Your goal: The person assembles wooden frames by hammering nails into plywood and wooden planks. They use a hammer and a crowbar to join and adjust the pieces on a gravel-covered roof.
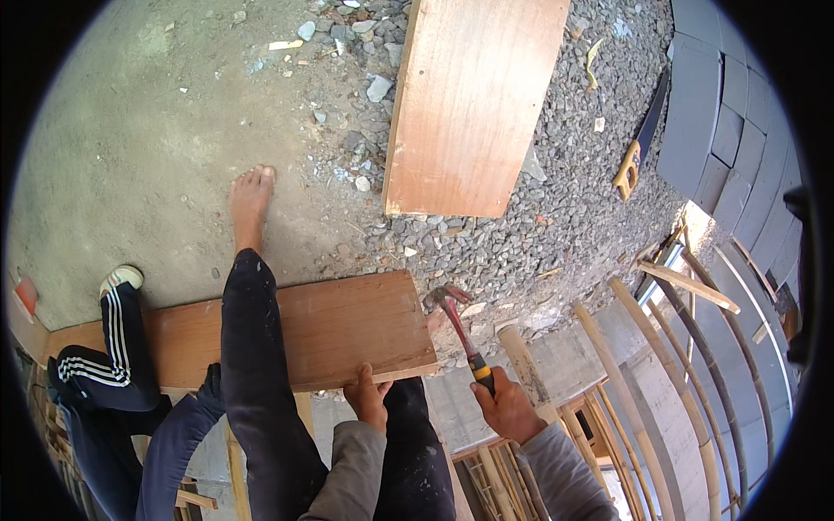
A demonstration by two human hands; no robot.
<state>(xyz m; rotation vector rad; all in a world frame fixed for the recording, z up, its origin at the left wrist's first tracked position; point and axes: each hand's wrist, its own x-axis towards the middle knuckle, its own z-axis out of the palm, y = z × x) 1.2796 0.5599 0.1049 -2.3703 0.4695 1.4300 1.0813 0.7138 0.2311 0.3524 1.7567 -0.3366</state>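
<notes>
A wide reddish-brown wooden plank (347, 321) lies across in front of me, with my leg over it. My left hand (368, 398) grips its near edge close to the right end, thumb on top and the other fingers partly hidden below. In my right hand (511, 408) is a claw hammer (460, 323), held by its black and yellow grip. Its red shaft points away from me, and the head is just beyond the plank's right end, apart from my left hand. Near the plank's left part is a co-worker's dark-gloved hand (211, 391).
A second wooden board (478, 104) rests on the gravel ahead. A handsaw (643, 139) with a wooden handle lies to its right, beside stacked grey slabs (738, 130). Bamboo poles (669, 391) stand at the lower right. A co-worker in striped trousers (126, 347) is at the left.
</notes>
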